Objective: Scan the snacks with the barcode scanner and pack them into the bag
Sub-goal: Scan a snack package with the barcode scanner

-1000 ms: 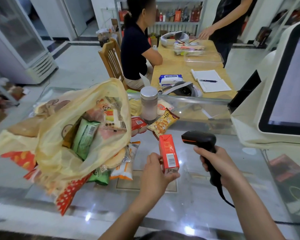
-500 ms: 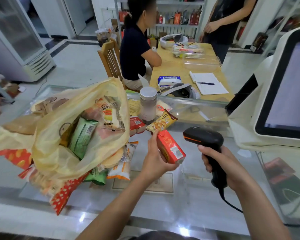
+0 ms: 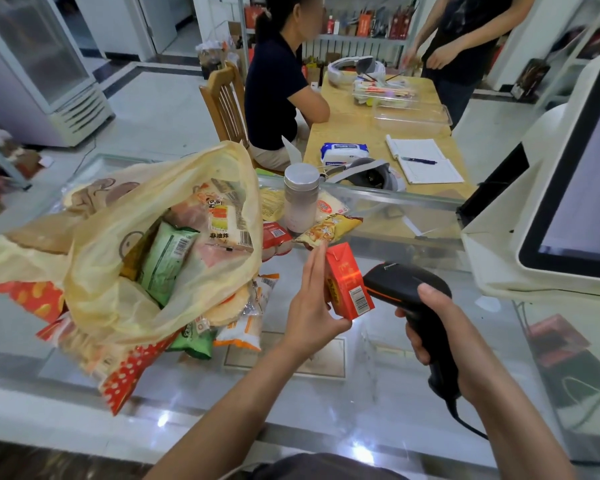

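red carton (image 3: 345, 282) is held tilted above the glass counter (image 3: 326, 396) in the left hand (image 3: 312, 306): fingers laid flat along its back, thumb hooked under the lower corner. barcode scanner (image 3: 406, 289) is gripped by its handle in the right hand (image 3: 440, 344), with its nose just beside the carton. the barcode is seen low on the carton's right face, turned toward the nose.

risks as judged from here:
- scanner nose may be too close and the code too oblique, so a misread or no read is likely. a brighter patch is seen above the code; if that is the beam, it is aimed high.
- the carton is only pinched between flat fingers and thumb, so it could be dropped on the glass if it is twisted to fix the angle.
- yellow bag (image 3: 94, 271) lies slumped with its mouth open and packets inside. loose snack packets (image 3: 243, 327) are tucked under its edge and more lie behind it, so scanned and unscanned ones could be mixed, and items packed unscanned or scanned twice.
- contents could be spilled when the carton is pushed in, as the bag is not held open.
- the scanner cable could be snagged at the counter edge.
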